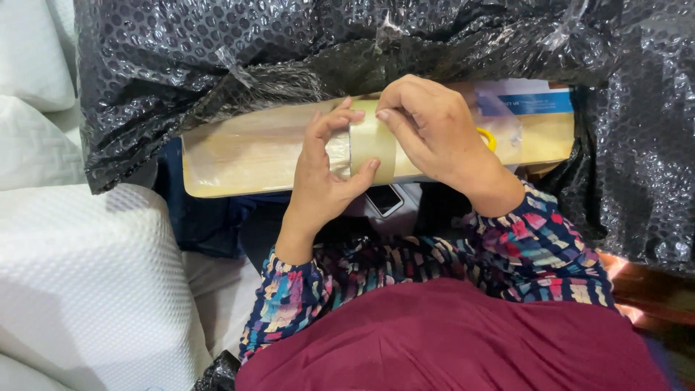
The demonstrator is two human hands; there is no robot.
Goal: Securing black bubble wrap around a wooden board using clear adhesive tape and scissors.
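A long tan cardboard-coloured package (253, 152) lies crosswise in front of me, partly tucked under black bubble wrap (289, 58). A band of clear brown tape (362, 145) runs around its middle. My left hand (326, 174) grips the package at the tape, thumb under the edge and fingertips on top. My right hand (434, 130) presses down on the tape just to the right, fingers curled over the top. A yellow ring-shaped thing (489, 137) peeks out behind my right hand. Both forearms wear multicoloured patterned sleeves.
White foam-wrapped bundles (87, 282) fill the left side. A dark phone-like object (384, 199) lies under the package. Dark blue cloth (203, 217) sits below the package's left end. My maroon garment (449, 340) fills the lower frame.
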